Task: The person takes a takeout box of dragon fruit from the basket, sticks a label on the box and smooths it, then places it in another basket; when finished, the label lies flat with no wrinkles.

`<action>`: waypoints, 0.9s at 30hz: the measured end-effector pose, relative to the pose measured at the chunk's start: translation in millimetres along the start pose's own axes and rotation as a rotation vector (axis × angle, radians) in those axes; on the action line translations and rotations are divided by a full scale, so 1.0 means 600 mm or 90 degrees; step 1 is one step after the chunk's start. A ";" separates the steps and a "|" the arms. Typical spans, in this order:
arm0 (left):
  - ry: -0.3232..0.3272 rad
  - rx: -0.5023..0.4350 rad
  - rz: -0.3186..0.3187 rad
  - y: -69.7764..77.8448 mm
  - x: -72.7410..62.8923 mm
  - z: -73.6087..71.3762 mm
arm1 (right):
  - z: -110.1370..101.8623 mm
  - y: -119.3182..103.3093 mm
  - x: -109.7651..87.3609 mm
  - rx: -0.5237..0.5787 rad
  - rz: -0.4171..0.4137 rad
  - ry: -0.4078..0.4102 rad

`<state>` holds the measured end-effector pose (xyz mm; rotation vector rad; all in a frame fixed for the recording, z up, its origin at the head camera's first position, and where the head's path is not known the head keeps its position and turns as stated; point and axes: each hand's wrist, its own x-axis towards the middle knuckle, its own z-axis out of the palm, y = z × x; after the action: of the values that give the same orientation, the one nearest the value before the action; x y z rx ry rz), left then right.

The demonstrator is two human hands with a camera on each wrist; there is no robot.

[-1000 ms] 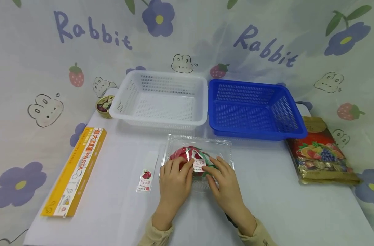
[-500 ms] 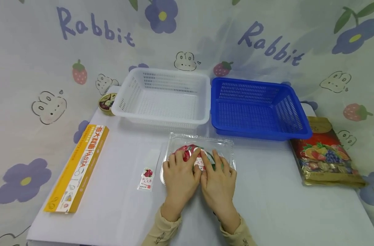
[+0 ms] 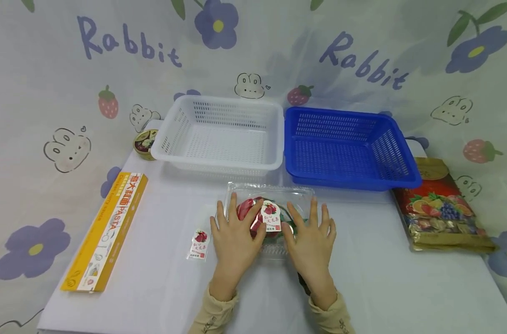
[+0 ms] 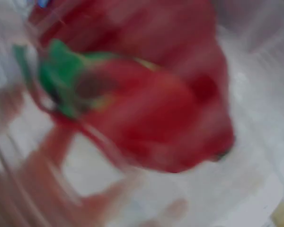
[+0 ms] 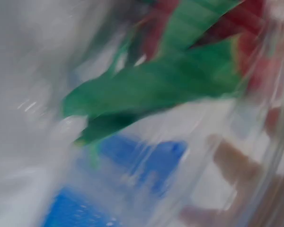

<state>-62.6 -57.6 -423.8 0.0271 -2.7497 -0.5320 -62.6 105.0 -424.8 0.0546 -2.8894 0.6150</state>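
A red dragon fruit (image 3: 246, 212) with green scales (image 5: 156, 87) lies inside a clear plastic clamshell box (image 3: 270, 187) in the middle of the table. On the lid sits a white label sticker (image 3: 272, 217) printed with a dragon fruit, looking flat. My left hand (image 3: 236, 241) spreads its fingers over the box's left side. Over the right side, my right hand (image 3: 311, 243) has its fingers spread likewise. Neither hand grips anything. Both wrist views are blurred; through the plastic they show the fruit (image 4: 146, 109) and parts of the fingers.
A second label (image 3: 199, 244) on clear backing lies left of the box. Behind stand a white basket (image 3: 218, 162) and a blue basket (image 3: 349, 180). A yellow pasta box (image 3: 105, 232) lies at left, a round tin (image 3: 144, 144) beyond it, a red-gold candy bag (image 3: 445, 208) at right.
The fingers first pinched the label's edges, then pressed it onto the lid with the hands close together. Now the hands have moved apart, fingers spread, and the label shows whole.
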 end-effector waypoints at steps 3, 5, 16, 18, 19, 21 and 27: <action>-0.041 -0.089 -0.006 -0.023 0.001 -0.005 | -0.005 0.027 -0.001 0.102 0.032 -0.057; -0.083 -0.181 -0.032 -0.042 0.000 -0.009 | -0.007 0.043 -0.005 0.185 0.046 -0.097; -0.151 -0.517 -0.051 -0.096 -0.021 0.003 | 0.014 0.080 -0.021 0.473 0.024 -0.107; -0.143 -0.519 -0.042 -0.093 -0.021 0.002 | 0.013 0.079 -0.018 0.486 0.026 -0.109; -0.142 -0.514 -0.035 -0.092 -0.021 0.000 | 0.012 0.079 -0.017 0.487 0.027 -0.110; -0.149 -0.497 -0.024 -0.088 -0.022 -0.006 | 0.008 0.077 -0.015 0.487 0.035 -0.114; -0.191 -0.447 0.028 -0.086 -0.030 -0.043 | -0.022 0.065 -0.013 0.493 0.066 -0.142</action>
<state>-39.1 -113.3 -425.9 -0.3003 -2.6582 -1.5571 -55.4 146.1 -430.0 0.0827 -2.6622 1.8022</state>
